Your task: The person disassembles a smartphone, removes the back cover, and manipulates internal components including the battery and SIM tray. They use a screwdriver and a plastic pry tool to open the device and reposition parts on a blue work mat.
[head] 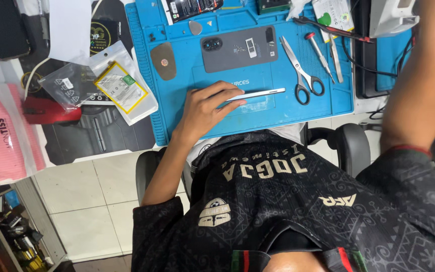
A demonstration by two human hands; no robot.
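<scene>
Steadying a thin phone on its long edge, the left hand rests on a blue rubber mat that covers the counter. Its grip is a loose pinch: the fingertips curl over the near end of the phone and the thumb sits behind, while the far end sticks out to the right, touching the mat. The phone looks like a slim, pale, hard-edged slab.

The right hand is out of sight; only its forearm shows, raised up and away to the right, so its grip cannot be seen.

The step in hand looks like holding the phone still while the other arm reaches elsewhere. Any further work on that narrow edge would call for a firm, level hold, since so thin a slab tips easily.

Just beyond the grip a grey phone back lies flat, matte and rectangular with rounded corners. To the right of the grip lie steel scissors, a small screwdriver with a red cap and slim metal tweezers. To the left of the grip sits a brown oval pad, and farther left, off the mat, a glossy clear bag holding a flat yellow-edged battery.
</scene>
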